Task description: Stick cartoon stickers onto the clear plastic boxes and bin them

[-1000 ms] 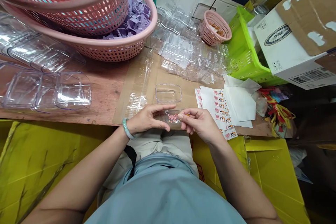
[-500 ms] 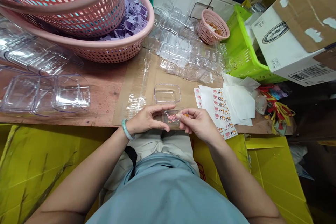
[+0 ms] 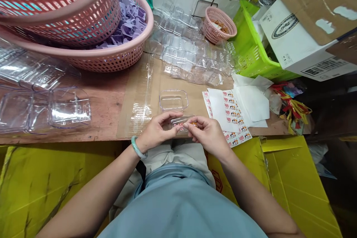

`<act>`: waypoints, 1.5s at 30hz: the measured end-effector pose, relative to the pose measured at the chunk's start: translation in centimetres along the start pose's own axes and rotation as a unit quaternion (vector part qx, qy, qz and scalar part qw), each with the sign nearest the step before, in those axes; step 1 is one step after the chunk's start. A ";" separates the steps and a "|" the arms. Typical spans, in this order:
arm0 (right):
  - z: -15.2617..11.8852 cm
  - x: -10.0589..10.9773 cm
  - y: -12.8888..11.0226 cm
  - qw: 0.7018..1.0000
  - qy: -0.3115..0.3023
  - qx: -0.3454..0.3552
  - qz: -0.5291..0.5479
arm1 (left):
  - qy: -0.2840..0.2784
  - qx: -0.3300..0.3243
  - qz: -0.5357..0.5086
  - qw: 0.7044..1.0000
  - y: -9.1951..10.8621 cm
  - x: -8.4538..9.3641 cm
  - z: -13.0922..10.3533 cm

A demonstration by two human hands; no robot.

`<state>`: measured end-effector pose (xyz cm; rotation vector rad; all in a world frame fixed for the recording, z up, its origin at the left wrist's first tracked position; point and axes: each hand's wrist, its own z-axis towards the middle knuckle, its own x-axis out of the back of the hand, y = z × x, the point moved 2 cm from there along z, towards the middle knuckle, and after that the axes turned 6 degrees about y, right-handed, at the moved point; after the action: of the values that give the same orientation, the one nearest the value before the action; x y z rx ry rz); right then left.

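A small clear plastic piece [image 3: 182, 120] with a pink printed sticker on it is between my hands at the table's front edge. My left hand [image 3: 160, 128], with a green bangle at the wrist, grips its left end, the thumb touching the sticker. My right hand [image 3: 208, 132] pinches an orange-printed sticker at the piece's right side, thumb and index finger together over it. Just beyond my hands a clear rectangular tray [image 3: 173, 100] lies on the brown cardboard. Sticker sheets [image 3: 237, 139] with pink lettering and cartoon cats lie to the right, partly under white backing paper.
Pink baskets [image 3: 134, 54], the lower holding purple parts, stand at the back left. Clear plastic packs [image 3: 69, 108] lie left, more [image 3: 192, 55] behind. A small pink basket [image 3: 217, 37], a green crate [image 3: 251, 59] and a white carton [image 3: 295, 41] stand at the back right.
My left thumb has moved in onto the sticker, and the plastic piece is slightly more tilted. The whole view has shifted a little as the head moved.
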<state>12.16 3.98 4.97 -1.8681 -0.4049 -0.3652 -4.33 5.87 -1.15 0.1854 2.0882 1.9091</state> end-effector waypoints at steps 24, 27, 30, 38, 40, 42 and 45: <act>-1.5 -0.8 2.2 0.965 0.167 0.163 -0.117 | 0.008 -0.012 0.006 1.000 -0.3 -0.2 -0.2; -1.2 0.2 2.8 0.963 0.181 0.162 -0.115 | 0.015 -0.005 -0.007 1.000 -0.3 -0.3 -0.3; -0.9 2.6 3.8 0.950 0.256 0.131 -0.121 | 0.018 0.004 -0.019 1.000 -0.4 -0.3 -0.3; -0.7 -0.9 4.2 0.976 0.207 0.041 0.052 | 0.012 -0.013 -0.017 1.000 -0.8 -0.2 -0.6; -0.4 -2.4 4.2 0.984 0.163 0.014 0.073 | 0.011 -0.018 -0.009 1.000 -0.8 -0.3 -0.8; -0.2 -2.7 4.4 0.982 0.150 0.019 0.113 | 0.006 -0.018 -0.002 1.000 -0.9 -0.4 -0.8; -0.2 -1.8 4.9 0.978 0.154 0.046 0.129 | 0.009 -0.022 0.005 1.000 -1.1 -0.5 -0.7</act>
<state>12.70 2.10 0.12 -1.7125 0.0326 -0.4426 -3.91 4.93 -2.09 0.1705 2.0586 1.9667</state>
